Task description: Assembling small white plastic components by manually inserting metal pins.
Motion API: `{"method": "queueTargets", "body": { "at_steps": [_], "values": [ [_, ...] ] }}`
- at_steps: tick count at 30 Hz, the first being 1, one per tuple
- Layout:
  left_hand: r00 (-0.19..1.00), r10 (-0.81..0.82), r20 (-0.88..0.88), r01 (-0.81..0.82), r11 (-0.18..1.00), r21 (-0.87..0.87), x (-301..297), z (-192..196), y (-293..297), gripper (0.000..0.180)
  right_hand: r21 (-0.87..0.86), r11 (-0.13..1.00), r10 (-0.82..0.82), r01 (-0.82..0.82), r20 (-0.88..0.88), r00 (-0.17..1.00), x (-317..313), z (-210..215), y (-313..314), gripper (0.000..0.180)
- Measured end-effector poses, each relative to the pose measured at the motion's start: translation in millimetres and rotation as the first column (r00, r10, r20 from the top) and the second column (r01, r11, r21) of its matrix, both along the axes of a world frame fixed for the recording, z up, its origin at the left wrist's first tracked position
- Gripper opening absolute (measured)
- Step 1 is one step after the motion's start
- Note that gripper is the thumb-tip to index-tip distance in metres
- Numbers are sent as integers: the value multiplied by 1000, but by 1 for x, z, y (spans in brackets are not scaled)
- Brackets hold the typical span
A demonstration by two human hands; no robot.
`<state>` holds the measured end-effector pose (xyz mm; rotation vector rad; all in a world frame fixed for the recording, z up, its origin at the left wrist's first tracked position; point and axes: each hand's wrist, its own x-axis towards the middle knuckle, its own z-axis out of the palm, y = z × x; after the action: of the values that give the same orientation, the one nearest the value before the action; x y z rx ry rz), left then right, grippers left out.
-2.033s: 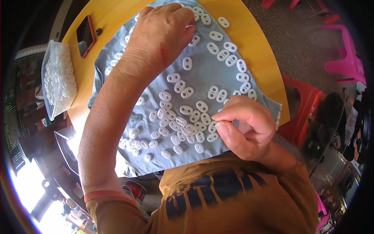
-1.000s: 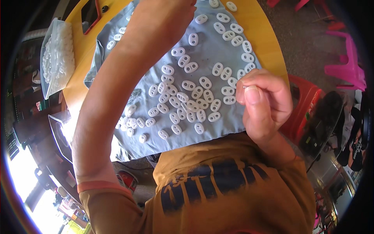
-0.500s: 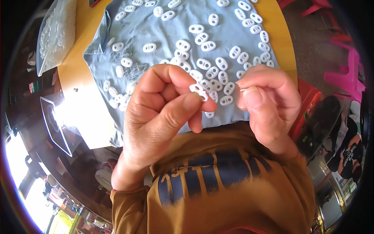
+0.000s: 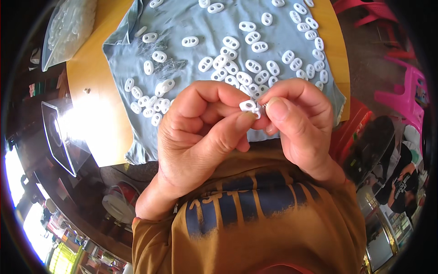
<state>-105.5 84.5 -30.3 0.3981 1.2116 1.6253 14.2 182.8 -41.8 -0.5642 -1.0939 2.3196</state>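
Note:
My left hand point(image 4: 205, 132) pinches a white two-hole plastic cord lock point(image 4: 248, 106) between thumb and forefinger, above the near part of a blue-grey cloth. Right against it, my right hand point(image 4: 299, 121) is closed in a pinch on a tiny metal piece point(image 4: 264, 105), which looks like a small spring; the fingertips hide most of it. Beyond my hands, many similar white cord locks point(image 4: 253, 66) lie scattered and clustered on the cloth point(image 4: 196, 20). A loose heap of thin small metal springs point(image 4: 171, 65) rests among them at the left.
The cloth covers much of a yellow wooden table point(image 4: 102, 59). A clear plastic bag of whitish pieces point(image 4: 73, 27) stands at the far left. Beside the table's left edge is a clear acrylic stand point(image 4: 61, 137). Pink plastic stools point(image 4: 406, 93) are off to the right.
My hands have come together; the right has moved left until its small piece meets the cord lock. The cord lock has shifted right, and the view has shifted slightly.

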Motion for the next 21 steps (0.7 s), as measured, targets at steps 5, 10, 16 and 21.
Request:
{"method": "queueTargets", "body": {
  "at_steps": [5,10,16,21],
  "values": [
    [995,-97,15,97,995,39,-6,-3,-3,16,-25,999,39,-40,-38,999,-1,-3,1,9],
    [999,-31,-41,31,999,-21,-2,-2,1,15,16,1000,27,-27,-18,999,0,-6,2,10],
    [994,-96,42,95,995,25,-4,-4,1,15,32,999,8,-8,14,1000,2,-8,3,10],
    [1000,-21,-6,20,997,-72,0,0,5,13,18,1000,8,-8,-8,1000,0,-9,2,9]
  ]
}}
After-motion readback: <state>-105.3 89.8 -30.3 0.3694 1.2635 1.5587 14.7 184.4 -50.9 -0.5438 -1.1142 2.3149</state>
